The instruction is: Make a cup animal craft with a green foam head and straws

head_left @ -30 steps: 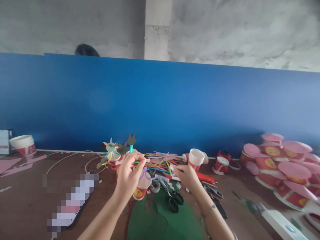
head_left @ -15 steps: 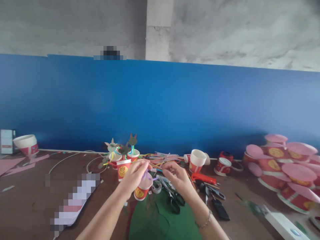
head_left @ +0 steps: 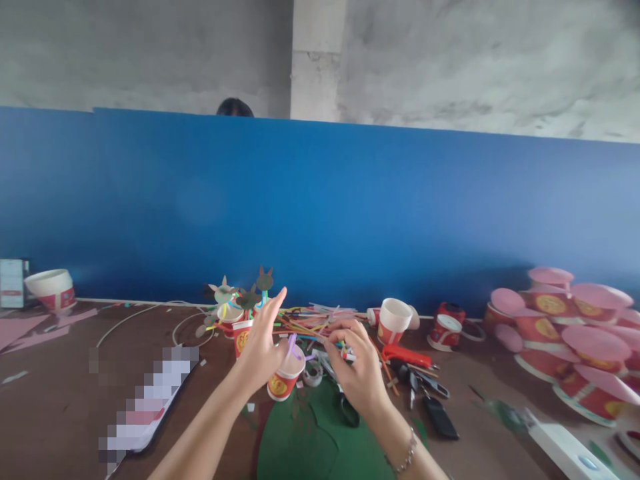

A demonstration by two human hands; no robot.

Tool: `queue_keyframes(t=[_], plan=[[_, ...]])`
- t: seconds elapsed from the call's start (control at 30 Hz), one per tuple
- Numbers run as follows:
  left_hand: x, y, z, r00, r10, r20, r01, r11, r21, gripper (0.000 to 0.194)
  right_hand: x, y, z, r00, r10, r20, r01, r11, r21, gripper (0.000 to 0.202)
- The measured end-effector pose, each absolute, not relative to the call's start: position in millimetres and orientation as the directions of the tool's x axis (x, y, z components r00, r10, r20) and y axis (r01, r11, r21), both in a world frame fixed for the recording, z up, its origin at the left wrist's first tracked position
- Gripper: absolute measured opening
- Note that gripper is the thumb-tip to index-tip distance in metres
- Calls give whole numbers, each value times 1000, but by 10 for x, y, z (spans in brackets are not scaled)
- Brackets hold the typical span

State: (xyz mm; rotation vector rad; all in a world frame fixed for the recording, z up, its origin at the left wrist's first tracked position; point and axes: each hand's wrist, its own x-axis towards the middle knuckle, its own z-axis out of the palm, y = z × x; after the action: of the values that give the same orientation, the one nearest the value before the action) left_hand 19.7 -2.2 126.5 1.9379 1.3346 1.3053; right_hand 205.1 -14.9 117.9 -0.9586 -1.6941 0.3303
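Note:
My left hand (head_left: 263,347) is open, fingers stretched upward, beside a red-and-white paper cup (head_left: 283,387). Purple straws (head_left: 293,345) stick out of that cup, close to my left thumb. My right hand (head_left: 357,363) is closed in a pinch over the table. Whatever its fingertips hold is too small to name. Behind my hands lies a pile of colourful straws (head_left: 305,320). Partly under my right hand are scissors (head_left: 350,410), with a roll of tape (head_left: 313,375) near the cup. Behind my left hand stand cups with straws topped by paper animal heads (head_left: 265,281).
Pink-topped cups (head_left: 550,333) are stacked at the right. A white cup (head_left: 395,319), an orange-red tool (head_left: 407,356) and a black-handled tool (head_left: 440,417) lie right of my hands. Green sheet (head_left: 310,440) lies in front. A blue partition (head_left: 320,213) closes off the back.
My left hand has let go of the purple straws, and its fingers have spread upward. My right hand has shifted slightly, still pinched. The cup stays in place.

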Motion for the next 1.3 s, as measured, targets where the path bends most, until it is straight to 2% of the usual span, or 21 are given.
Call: queue_keyframes(t=[0.07, 0.13, 0.23, 0.27, 0.4, 0.53, 0.7, 0.9, 1.3], plan=[[138, 21, 1221, 87, 898, 432, 611, -391, 689, 58, 2043, -131, 1153, -50, 760, 647, 422, 604, -677, 11], [119, 65, 1151, 128, 935, 331, 700, -322, 637, 41, 2031, -102, 1108, -48, 800, 599, 407, 563, -719, 11], [139, 133, 1039, 124, 953, 275, 786, -263, 559, 14, 2012, -72, 1056, -58, 845, 532, 370, 513, -775, 13], [147, 150, 1016, 123, 959, 257, 793, -251, 556, 11, 2007, -68, 1049, -63, 855, 515, 357, 501, -788, 13], [163, 148, 1042, 169, 960, 224, 693, -277, 666, 12, 1991, -70, 1059, -87, 881, 465, 329, 466, -821, 15], [199, 68, 1121, 286, 944, 164, 529, -299, 794, 11, 1981, -71, 1056, -126, 889, 440, 301, 457, -837, 13], [284, 16, 1125, 374, 926, 48, 319, -177, 931, 6, 1982, -62, 1022, -156, 904, 398, 291, 427, -856, 9], [304, 20, 1078, 413, 911, -5, 233, -100, 967, 6, 1983, -55, 1019, -168, 910, 380, 288, 414, -864, 10], [294, 70, 1014, 451, 892, -25, 247, -98, 964, 7, 1999, -50, 1025, -161, 920, 358, 313, 392, -865, 10]])
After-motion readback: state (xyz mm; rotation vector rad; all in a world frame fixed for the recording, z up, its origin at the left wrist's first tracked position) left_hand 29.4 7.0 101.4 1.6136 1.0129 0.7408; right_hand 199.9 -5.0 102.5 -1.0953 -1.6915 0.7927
